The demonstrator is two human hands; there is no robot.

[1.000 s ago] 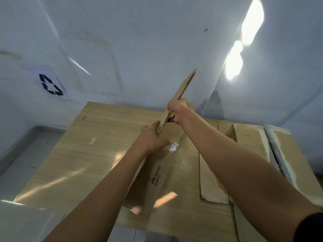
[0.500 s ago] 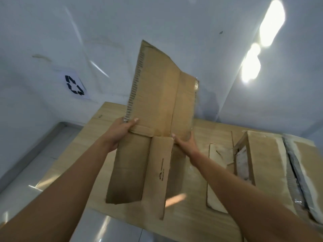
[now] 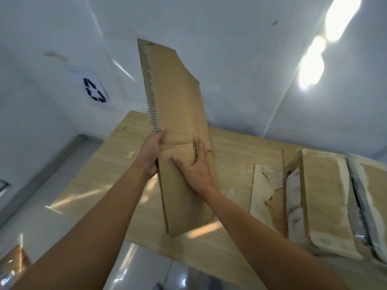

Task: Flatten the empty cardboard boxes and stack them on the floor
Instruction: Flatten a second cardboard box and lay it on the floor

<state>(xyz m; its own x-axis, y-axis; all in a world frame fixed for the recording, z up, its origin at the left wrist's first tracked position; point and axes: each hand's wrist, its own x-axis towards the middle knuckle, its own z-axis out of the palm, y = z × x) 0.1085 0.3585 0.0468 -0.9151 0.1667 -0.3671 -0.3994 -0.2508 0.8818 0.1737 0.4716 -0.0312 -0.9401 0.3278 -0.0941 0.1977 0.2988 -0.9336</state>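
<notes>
A person presses a collapsed cardboard box (image 3: 180,130) flat between both hands above a wooden tabletop (image 3: 117,164), w/ the box held nearly upright, its top end tilted toward the wall and its lower end hanging just over the tabletop's near edge.

The left hand (image 3: 149,152) wraps the box's left edge at mid-height, thumb on the front face, other fingers hidden behind the cardboard. The right hand (image 3: 195,166) lies palm-down on the front face just right of the left hand, fingers (image 3: 202,146) spread and pushing where two flaps meet.

Step in hand, by the look of it: the flattening squeeze on this box. Next move likely calls for turning away from the tabletop and laying the box on the floor (image 3: 144,266), which shows as glossy tile below the tabletop's near edge; the stack there isn't clearly in view.

Count: 1 box in hand; approx. 3 more cardboard pieces to the right of the held box, a flat scrap (image 3: 267,191) lying nearest it, a thicker slab (image 3: 323,197) beyond that, another slab (image 3: 372,197) at the frame edge. 1 recycling sign (image 3: 95,91) on the wall, left of the box's top. 2 hands, both on the box.
</notes>
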